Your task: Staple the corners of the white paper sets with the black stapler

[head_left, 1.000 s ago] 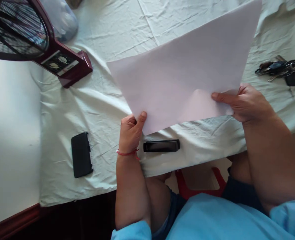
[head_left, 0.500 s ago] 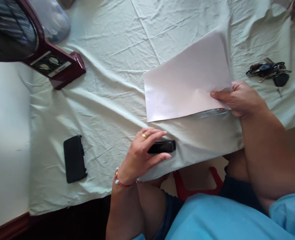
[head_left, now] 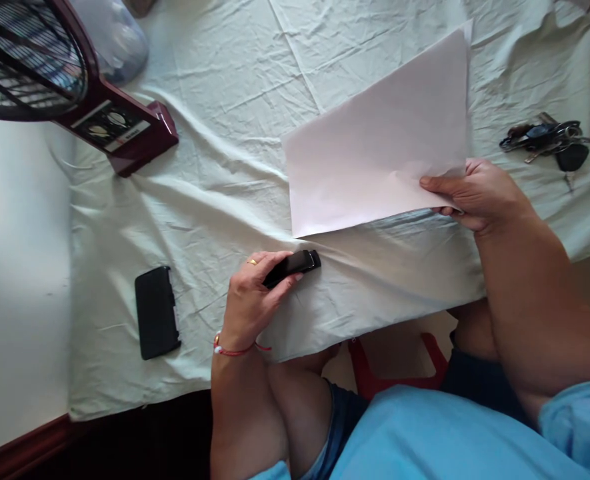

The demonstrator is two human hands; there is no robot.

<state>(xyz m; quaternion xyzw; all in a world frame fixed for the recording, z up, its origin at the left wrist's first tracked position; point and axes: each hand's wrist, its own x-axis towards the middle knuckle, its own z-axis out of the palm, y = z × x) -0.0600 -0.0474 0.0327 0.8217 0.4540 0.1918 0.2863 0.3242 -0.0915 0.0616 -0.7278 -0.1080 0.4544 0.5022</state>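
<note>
My left hand (head_left: 252, 297) is closed around a black stapler (head_left: 297, 264), which it holds tilted, its tip pointing up and right toward the paper. A red thread bracelet circles that wrist and a gold ring shows on one finger. My right hand (head_left: 475, 193) pinches the lower right corner of a stack of white paper (head_left: 379, 150), thumb on top. The paper rests slanted over a pale green cloth (head_left: 225, 200) that covers the table.
A black phone case (head_left: 157, 312) lies near the table's front left edge. A maroon fan base (head_left: 119, 130) stands at the back left beside a clear plastic jar (head_left: 112, 33). A bunch of keys (head_left: 549, 140) lies at the right. A red stool (head_left: 399, 363) shows below.
My left hand let go of the paper's lower left corner, dropped to the stapler, closed on it and lifted it toward the paper. The right hand kept its hold on the paper.
</note>
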